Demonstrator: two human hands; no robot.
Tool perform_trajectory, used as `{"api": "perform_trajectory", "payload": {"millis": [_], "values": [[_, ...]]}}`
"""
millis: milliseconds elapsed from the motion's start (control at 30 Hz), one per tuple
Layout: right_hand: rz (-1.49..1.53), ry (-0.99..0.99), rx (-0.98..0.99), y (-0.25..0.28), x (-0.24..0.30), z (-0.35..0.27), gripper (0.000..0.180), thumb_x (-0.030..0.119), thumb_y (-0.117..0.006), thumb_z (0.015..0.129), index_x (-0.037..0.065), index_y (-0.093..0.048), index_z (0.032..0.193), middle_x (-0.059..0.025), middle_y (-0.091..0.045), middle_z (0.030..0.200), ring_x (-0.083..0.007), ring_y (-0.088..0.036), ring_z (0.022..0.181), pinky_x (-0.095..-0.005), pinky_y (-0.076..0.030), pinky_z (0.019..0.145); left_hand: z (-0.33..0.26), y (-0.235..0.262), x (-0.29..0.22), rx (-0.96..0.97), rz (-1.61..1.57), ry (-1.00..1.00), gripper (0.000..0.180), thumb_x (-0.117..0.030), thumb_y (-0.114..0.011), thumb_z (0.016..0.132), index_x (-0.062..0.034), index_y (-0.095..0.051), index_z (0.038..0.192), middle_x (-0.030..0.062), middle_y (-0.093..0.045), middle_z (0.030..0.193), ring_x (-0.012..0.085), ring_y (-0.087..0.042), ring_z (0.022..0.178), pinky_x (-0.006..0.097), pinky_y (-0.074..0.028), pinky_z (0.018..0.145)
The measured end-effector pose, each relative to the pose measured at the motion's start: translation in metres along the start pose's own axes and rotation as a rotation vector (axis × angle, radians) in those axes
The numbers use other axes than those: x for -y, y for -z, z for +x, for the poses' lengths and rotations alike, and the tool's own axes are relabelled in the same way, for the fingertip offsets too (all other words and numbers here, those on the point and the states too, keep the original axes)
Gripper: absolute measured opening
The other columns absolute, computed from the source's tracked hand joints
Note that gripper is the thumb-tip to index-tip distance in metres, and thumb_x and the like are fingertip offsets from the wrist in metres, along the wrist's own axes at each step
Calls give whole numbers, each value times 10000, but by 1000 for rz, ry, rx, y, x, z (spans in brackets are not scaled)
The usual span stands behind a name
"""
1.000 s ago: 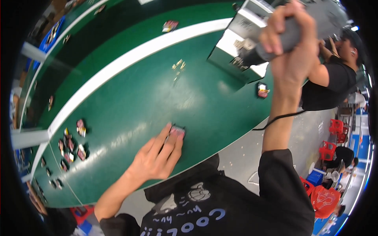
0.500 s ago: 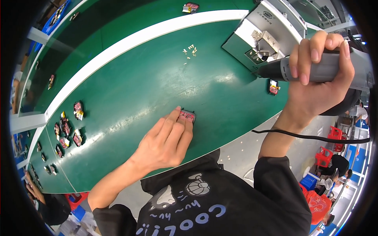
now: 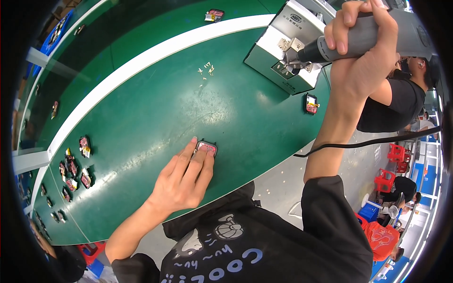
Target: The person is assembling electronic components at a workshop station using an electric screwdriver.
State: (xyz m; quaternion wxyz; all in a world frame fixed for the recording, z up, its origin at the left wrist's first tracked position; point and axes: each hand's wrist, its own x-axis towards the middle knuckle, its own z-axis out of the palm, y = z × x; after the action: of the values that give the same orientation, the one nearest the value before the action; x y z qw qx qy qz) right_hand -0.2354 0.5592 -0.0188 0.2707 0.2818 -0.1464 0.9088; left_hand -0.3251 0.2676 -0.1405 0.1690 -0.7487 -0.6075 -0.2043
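Near the front edge of the green workbench (image 3: 155,118), my left hand (image 3: 181,181) rests on a small black housing with a red circuit board (image 3: 208,143). Its fingers hold the housing flat against the bench and cover part of the board. My right hand (image 3: 361,66) is wrapped round a grey electric screwdriver (image 3: 403,35) with a black nose, raised at the right. The screwdriver's tip is at the metal pick-up block (image 3: 292,46) of a box-shaped screw feeder (image 3: 266,52). Whether a screw is on the tip, I cannot tell.
Loose screws (image 3: 206,70) lie mid-bench. One housing (image 3: 311,104) sits beside the feeder; several more (image 3: 71,167) cluster at left. A white strip (image 3: 165,46) divides the bench from a green surface behind. A black cable (image 3: 368,144) crosses my right forearm. A co-worker (image 3: 394,104) is at right.
My right hand has brought the screwdriver's tip from beside the feeder's front to its pick-up block. My left hand stays on the housing. The view has shifted, and a co-worker shows at right.
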Motion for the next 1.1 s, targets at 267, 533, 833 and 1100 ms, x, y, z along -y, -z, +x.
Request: {"api": "perform_trajectory", "payload": {"millis": [267, 533, 833, 1100], "values": [[-1521, 255, -515, -11, -15, 3, 334, 301, -563, 1015, 64, -496, 790, -44, -484, 633, -126, -379, 369, -278, -345, 372, -6, -4, -2, -8, 49, 5, 199, -25, -688, 813, 73, -719, 984, 199, -696, 987, 366, -721, 971, 338, -580, 672], [-1141, 61, -175, -29, -26, -45, 288, 294, -461, 1038, 38, -564, 957, -69, -485, 756, -125, -403, 427, -287, -342, 433, -3, -6, -7, -7, 141, -1, 195, -53, -661, 830, 78, -715, 965, 194, -702, 956, 331, -730, 915, 320, -580, 676], [-1000, -47, -167, -29, -87, -89, 333, 366, -397, 1075, 40, -429, 1012, -123, -510, 751, -161, -425, 376, -335, -397, 373, -9, -7, -5, -51, 103, -18, 229, -45, -654, 789, 89, -710, 966, 189, -697, 924, 326, -733, 901, 324, -610, 729], [-1017, -88, -180, -19, -93, -99, 310, 338, -386, 1085, 40, -417, 1005, -125, -507, 749, -166, -428, 380, -332, -394, 381, -7, -6, -7, -32, 109, -10, 274, -87, -637, 781, 88, -712, 978, 207, -707, 957, 334, -731, 931, 343, -612, 768]]}}
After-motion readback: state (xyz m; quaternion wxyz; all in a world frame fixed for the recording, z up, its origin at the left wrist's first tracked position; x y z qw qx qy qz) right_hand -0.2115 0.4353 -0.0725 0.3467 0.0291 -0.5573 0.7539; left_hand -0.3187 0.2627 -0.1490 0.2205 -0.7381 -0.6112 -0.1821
